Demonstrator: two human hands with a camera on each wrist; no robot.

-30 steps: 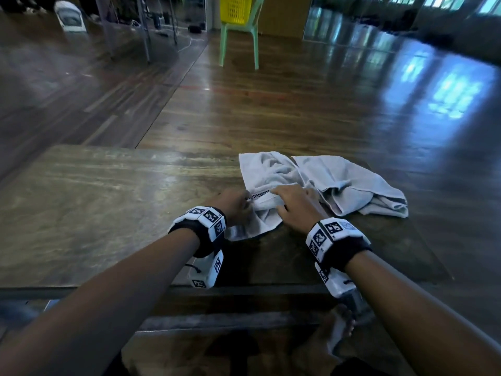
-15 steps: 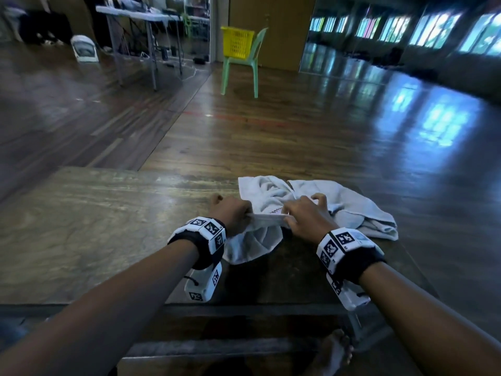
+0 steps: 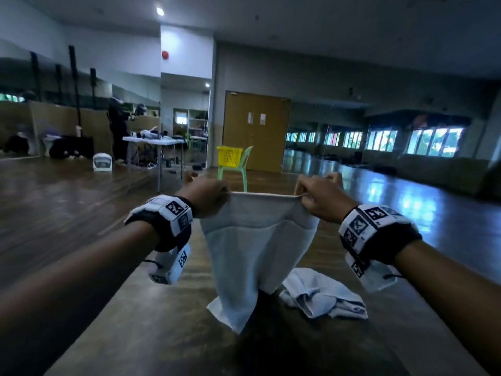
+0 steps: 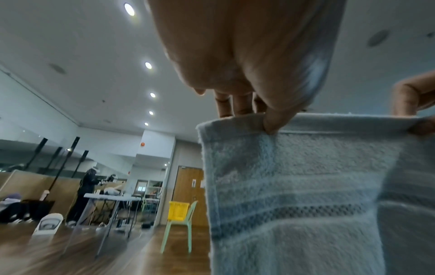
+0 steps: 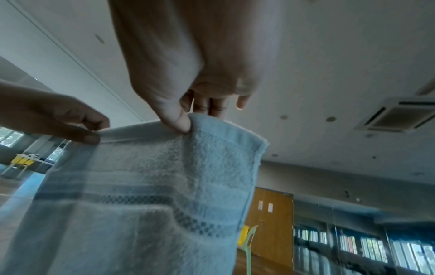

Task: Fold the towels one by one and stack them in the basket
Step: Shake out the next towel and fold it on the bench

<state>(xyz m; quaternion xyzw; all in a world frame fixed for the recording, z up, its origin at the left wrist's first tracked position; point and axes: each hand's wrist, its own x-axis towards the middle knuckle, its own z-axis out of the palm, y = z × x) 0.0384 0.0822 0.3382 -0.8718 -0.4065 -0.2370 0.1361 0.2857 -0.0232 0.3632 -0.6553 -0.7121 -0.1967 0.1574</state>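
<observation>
Head view: pale blue towel (image 3: 253, 256) hangs stretched between both hands' fingers (image 3: 217, 195).

No words, numbers or brand names can be read in these pictures. The wrist bands (image 3: 173, 213) carry only black-and-white square code patterns, not letters. On the brown double door (image 3: 256, 128) there are two small pale papers, but they are too small and blurred to read.
</observation>
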